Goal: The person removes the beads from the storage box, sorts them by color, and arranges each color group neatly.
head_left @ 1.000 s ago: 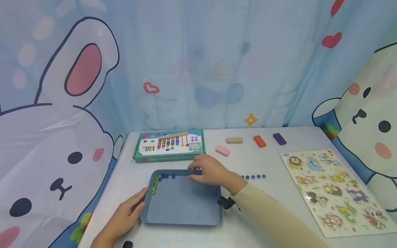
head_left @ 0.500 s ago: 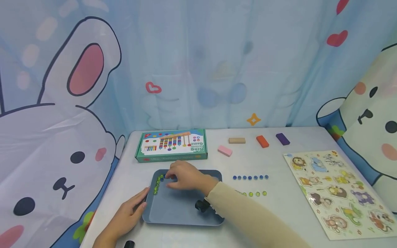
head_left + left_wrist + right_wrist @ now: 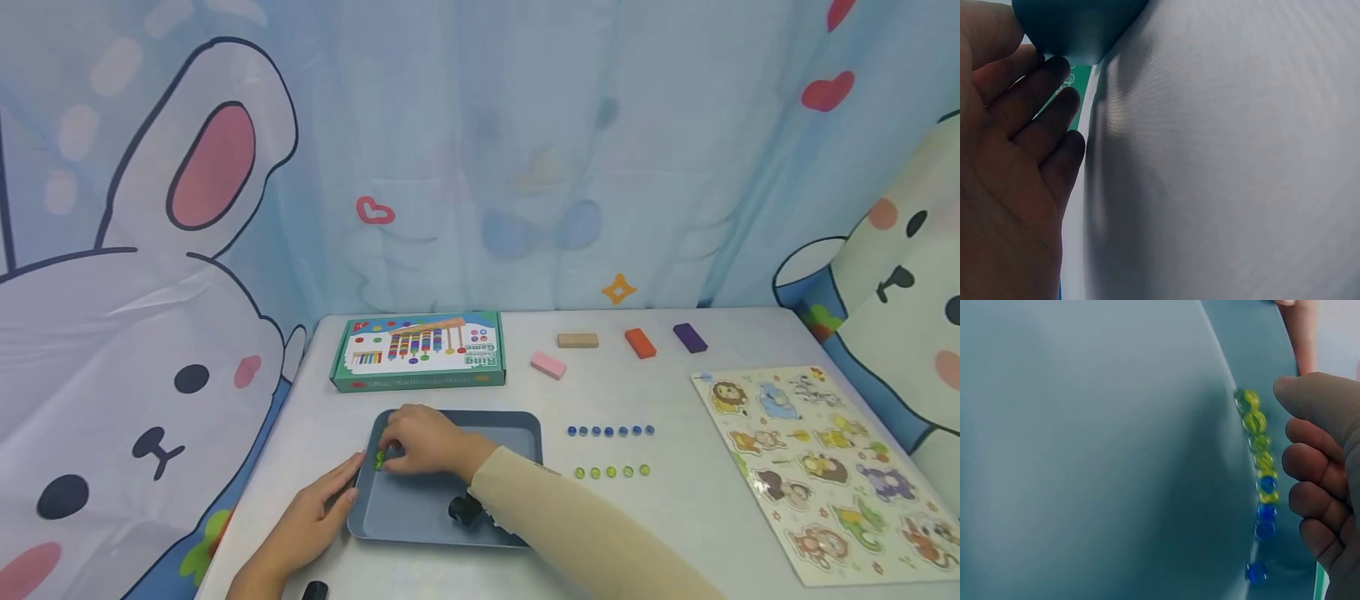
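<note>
A shallow blue-grey tray lies on the white table. My left hand rests its fingers against the tray's left side; the left wrist view shows the fingers gently bent beside the tray wall. My right hand is over the tray's back left corner. In the right wrist view its thumb stands apart from the bent fingers, which are close beside a line of green-yellow marbles and blue marbles along the tray's edge. Nothing shows between them. In the head view this hand hides most of those marbles.
Right of the tray lie a row of blue marbles and a row of green marbles. Behind are a green game box and pink, wooden, orange and purple blocks. An animal puzzle board lies far right.
My right hand has moved left across the tray, from its back rim to the corner with the marbles, uncovering the rows on the table. My left hand has kept its place at the tray.
</note>
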